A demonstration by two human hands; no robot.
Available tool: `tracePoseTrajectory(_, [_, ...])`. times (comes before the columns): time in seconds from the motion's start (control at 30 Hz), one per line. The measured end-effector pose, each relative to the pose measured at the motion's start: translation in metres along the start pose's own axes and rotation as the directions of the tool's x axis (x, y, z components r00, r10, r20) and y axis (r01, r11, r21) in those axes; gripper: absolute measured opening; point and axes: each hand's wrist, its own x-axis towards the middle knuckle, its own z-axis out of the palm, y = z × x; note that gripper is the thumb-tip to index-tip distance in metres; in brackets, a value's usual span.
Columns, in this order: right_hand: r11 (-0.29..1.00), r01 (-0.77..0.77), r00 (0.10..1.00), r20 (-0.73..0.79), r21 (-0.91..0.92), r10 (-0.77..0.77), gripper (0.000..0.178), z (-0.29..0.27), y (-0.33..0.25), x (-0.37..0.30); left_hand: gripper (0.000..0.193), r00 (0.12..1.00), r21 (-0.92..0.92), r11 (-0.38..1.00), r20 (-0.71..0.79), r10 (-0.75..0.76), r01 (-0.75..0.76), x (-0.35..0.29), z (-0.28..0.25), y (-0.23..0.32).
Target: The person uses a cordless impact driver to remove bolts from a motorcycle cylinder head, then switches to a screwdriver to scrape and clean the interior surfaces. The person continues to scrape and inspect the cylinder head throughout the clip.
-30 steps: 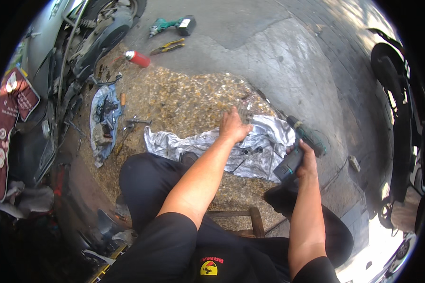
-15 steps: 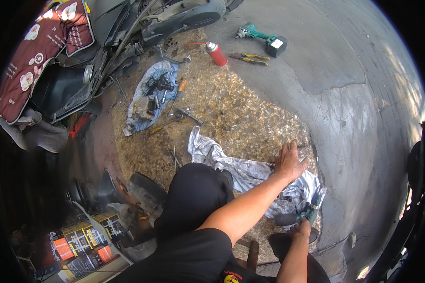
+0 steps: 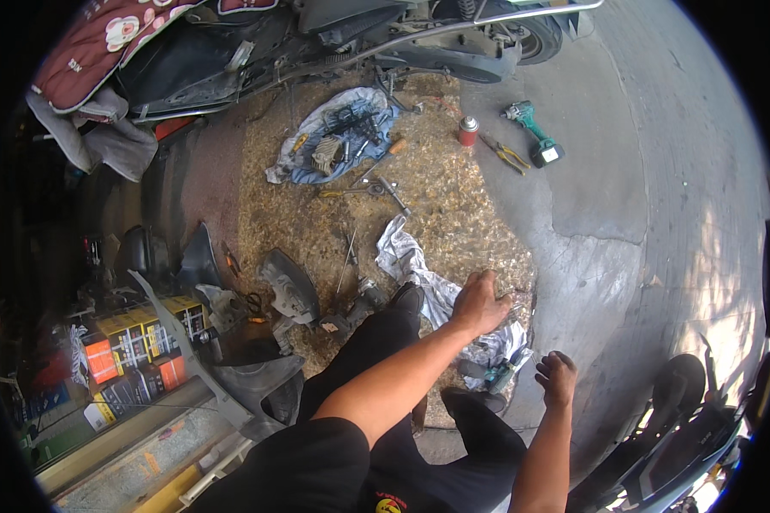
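My left hand (image 3: 481,305) is closed, its fingers curled over the white-grey rag (image 3: 441,295). What it holds, if anything, is hidden. My right hand (image 3: 558,376) is raised to the right of the rag, loosely bent with fingers apart and nothing visible in it. Just left of it, a green and dark power tool (image 3: 506,373) lies on the rag's near end, apart from the hand. Farther off, a blue cloth (image 3: 310,171) bears dark metal parts (image 3: 351,124) and sockets. Below it lies a T-shaped metal wrench (image 3: 395,197).
A red spray can (image 3: 468,131), yellow-handled pliers (image 3: 506,154) and a green cordless impact driver (image 3: 535,132) are at the far right. A scooter (image 3: 342,56) spans the back. Black plastic panels (image 3: 287,282) and stacked boxes (image 3: 145,346) crowd the left. Another scooter (image 3: 672,436) stands lower right.
My right hand has let go of the power tool, now lying on the rag, and lifted away to the right. My left hand's fingers have curled in. The view has shifted.
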Motion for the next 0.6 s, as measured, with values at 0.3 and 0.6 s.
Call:
tracePoseTrajectory(0.3, [0.865,-0.002,0.981,0.169,-0.501,0.1,0.04,0.045,-0.117,-0.14,0.054,0.86,-0.037,0.947,-0.407,-0.306,0.32,-0.133,-0.203,-0.101])
tracePoseTrajectory(0.6, [0.646,0.256,0.948,0.316,-0.719,-0.023,0.015,0.189,-0.273,-0.194,0.048,0.623,-0.357,0.718,-0.358,-0.696,0.597,-0.277,-0.336,-0.211])
